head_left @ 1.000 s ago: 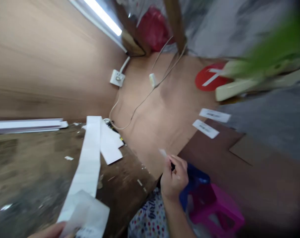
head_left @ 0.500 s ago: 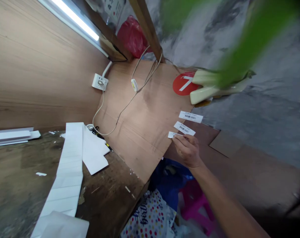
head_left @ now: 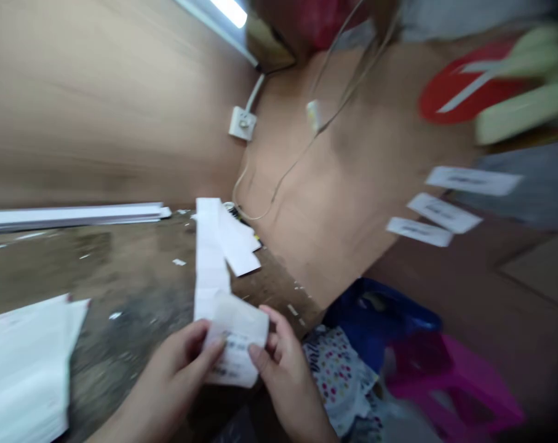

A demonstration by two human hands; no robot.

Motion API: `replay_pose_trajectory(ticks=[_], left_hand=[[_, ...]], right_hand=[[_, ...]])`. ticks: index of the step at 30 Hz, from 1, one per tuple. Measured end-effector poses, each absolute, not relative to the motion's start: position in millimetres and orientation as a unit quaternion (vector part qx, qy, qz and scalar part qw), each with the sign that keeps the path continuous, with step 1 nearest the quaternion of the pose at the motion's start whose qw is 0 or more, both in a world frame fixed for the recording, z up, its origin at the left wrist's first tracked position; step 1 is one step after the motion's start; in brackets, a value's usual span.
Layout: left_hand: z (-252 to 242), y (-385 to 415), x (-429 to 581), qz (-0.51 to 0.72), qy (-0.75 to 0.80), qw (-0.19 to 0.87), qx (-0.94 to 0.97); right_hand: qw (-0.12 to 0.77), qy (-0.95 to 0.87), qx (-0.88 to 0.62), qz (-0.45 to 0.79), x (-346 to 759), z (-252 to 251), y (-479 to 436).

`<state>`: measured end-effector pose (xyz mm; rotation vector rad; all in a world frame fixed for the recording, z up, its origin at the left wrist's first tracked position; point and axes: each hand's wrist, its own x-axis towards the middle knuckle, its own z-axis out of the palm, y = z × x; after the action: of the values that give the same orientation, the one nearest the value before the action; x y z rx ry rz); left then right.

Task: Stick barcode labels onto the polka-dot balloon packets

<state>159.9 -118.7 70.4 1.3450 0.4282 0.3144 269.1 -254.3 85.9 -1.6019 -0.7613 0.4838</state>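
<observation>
Both hands grip a white label strip (head_left: 238,352) with blurred dark print, low in the middle of the view. My left hand (head_left: 175,366) pinches its left edge, thumb on top. On the opposite edge, my right hand (head_left: 285,363) has its thumb and fingers closed. Behind the hands a long white paper strip (head_left: 209,258) lies on the worn table (head_left: 135,307); where it meets the held piece is partly covered. Three printed labels hang at the right edge of the board: an upper label (head_left: 473,180), a middle label (head_left: 445,212) and a lower label (head_left: 419,232).
White sheets (head_left: 24,369) are stacked at the lower left. Flat white strips (head_left: 75,215) lie along the back wall. A socket (head_left: 242,123) with a cable is on the board. Below the table edge are a blue container (head_left: 389,314), a dotted bag (head_left: 338,369) and a pink stool (head_left: 458,381).
The view has swung right-to-left over the table. My right hand has left the lowest label on the board and now holds the label strip. My left hand has come into view.
</observation>
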Motion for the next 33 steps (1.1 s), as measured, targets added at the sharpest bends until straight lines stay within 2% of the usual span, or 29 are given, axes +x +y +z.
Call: replay_pose_trajectory(ticks=[2, 5, 7, 8, 10, 12, 13, 15, 18, 21, 25, 29, 33], left_hand=[[77.5, -118.7, 157.5, 0.128, 0.186, 0.774, 0.591], [80.3, -113.4, 148.5, 0.112, 0.173, 0.796, 0.570], [78.6, -111.0, 141.1, 0.120, 0.174, 0.788, 0.578], [77.1, -110.3, 138.1, 0.126, 0.176, 0.781, 0.585], [73.4, -109.5, 134.4, 0.133, 0.179, 0.771, 0.597], [70.3, -109.2, 133.7, 0.130, 0.178, 0.762, 0.609], [69.2, -109.1, 134.1, 0.131, 0.176, 0.759, 0.613], [68.0, -108.7, 135.3, 0.137, 0.170, 0.752, 0.623], [68.0, -107.7, 135.8, 0.142, 0.161, 0.739, 0.639], [68.7, -106.4, 133.9, 0.137, 0.163, 0.702, 0.680], [71.2, -104.8, 133.6, 0.135, 0.179, 0.656, 0.721], [73.9, -104.3, 141.8, 0.124, 0.192, 0.672, 0.704], [73.4, -105.9, 147.1, 0.097, 0.194, 0.685, 0.695]], right_hand=[[0.704, -0.235, -0.617, 0.264, 252.6, 68.2, -235.6], [0.727, -0.202, -0.598, 0.270, 253.7, 59.7, -219.2], [0.686, -0.250, -0.638, 0.244, 261.8, 62.6, -217.6], [0.651, -0.286, -0.676, 0.191, 266.0, 65.9, -218.9], [0.557, -0.375, -0.741, 0.021, 272.8, 74.6, -223.4], [0.458, -0.479, -0.741, -0.105, 276.3, 83.4, -226.8], [0.425, -0.530, -0.725, -0.115, 276.6, 86.8, -227.3], [0.394, -0.607, -0.688, -0.055, 274.9, 90.3, -226.0], [0.416, -0.605, -0.677, 0.054, 269.2, 88.0, -221.9], [0.454, -0.551, -0.693, 0.100, 264.6, 82.9, -220.3], [0.472, -0.536, -0.695, 0.085, 261.7, 79.1, -219.8], [0.508, -0.498, -0.700, 0.066, 258.2, 75.0, -217.1], [0.571, -0.379, -0.726, 0.061, 265.5, 71.6, -217.3]])
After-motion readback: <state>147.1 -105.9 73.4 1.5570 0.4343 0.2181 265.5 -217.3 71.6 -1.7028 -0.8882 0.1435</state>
